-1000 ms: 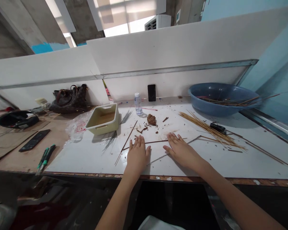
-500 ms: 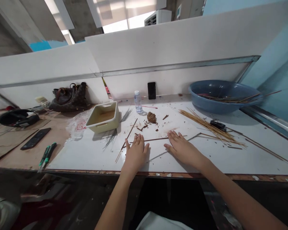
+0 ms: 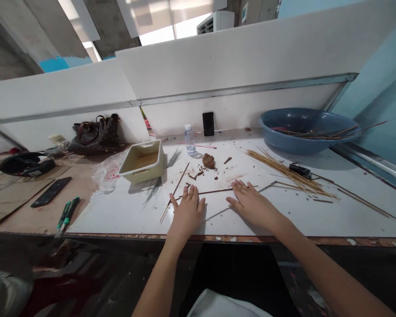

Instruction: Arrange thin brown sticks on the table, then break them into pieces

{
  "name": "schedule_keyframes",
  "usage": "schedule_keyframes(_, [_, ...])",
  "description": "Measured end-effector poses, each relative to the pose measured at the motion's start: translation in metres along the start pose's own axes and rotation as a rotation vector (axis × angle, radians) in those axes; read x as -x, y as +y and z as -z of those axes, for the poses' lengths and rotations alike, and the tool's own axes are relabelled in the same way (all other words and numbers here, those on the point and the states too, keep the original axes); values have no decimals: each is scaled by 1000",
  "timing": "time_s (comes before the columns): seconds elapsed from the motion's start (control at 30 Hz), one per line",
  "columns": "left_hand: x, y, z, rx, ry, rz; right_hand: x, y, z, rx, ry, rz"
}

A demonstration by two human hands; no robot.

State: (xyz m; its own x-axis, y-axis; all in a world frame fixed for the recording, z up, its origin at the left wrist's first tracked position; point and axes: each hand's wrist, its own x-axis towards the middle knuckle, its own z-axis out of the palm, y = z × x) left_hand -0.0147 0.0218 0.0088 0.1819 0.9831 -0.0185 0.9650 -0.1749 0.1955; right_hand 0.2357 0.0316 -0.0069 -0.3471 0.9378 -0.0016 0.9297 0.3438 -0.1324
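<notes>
My left hand [image 3: 188, 209] lies flat with its fingers spread, over one end of a thin brown stick [image 3: 214, 191] on the white board. Over the other end rests my right hand [image 3: 249, 200], also flat and open, so both stick ends are partly hidden. A second brown stick [image 3: 180, 184] lies slanted by my left fingers. Beyond my hands sits a brown lump of clay-like paste [image 3: 208, 161] with crumbs around it. A thin grey strip [image 3: 219, 213] runs between my hands toward the right.
A cream tub [image 3: 140, 175] of brownish liquid, a clear bottle [image 3: 190, 141] and a phone [image 3: 208, 124] stand behind. To the right are a bundle of thin sticks [image 3: 284, 171], a black object [image 3: 299, 171] and a blue basin [image 3: 293, 136]. Green-handled tools [image 3: 67, 214] lie left.
Both hands stay flat at the stick's ends, almost unmoved. The view has shifted very slightly; nothing was picked up or let go.
</notes>
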Motion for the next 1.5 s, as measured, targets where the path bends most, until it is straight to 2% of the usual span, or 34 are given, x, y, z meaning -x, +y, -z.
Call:
schedule_keyframes(0.23, [37, 0, -16, -43, 30, -15, 31, 6, -17, -26, 77, 65])
schedule_keyframes(0.3, [33, 0, -13, -45, 16, -4, 27, 6, -14, -21, 48, 60])
schedule_keyframes(0.4, [13, 0, -4, -42, -18, 14, 8, 6, -4, -27, -1, 36])
schedule_keyframes(0.5, [1, -1, 1, -36, -26, 33, -2, 7, -2, -33, 1, 7])
schedule_keyframes(0.57, [6, -1, -2, -27, 6, 15, 3, 7, -5, -39, 18, 15])
schedule_keyframes(0.73, [35, -2, -15, -47, 63, -19, 27, 5, -15, -34, 53, 39])
schedule_keyframes(0.8, [38, -3, -16, -57, 85, -20, 30, 4, -16, -28, 56, 38])
schedule_keyframes(1.03, [13, -9, 5, -138, 152, -53, 24, 2, -18, -11, 83, 35])
schedule_keyframes(1.17, [5, -2, 4, -153, 202, -38, 26, 1, -14, -1, 27, 26])
schedule_keyframes(1.3, [-9, 9, -1, 54, 245, -102, 28, 2, -11, -19, 45, 45])
schedule_keyframes(1.4, [-23, 11, 5, 437, 350, -172, 27, 2, -11, -18, 66, 63])
schedule_keyframes(1.5, [-31, 8, 15, 764, 433, -123, 28, 4, -14, -8, 66, 59])
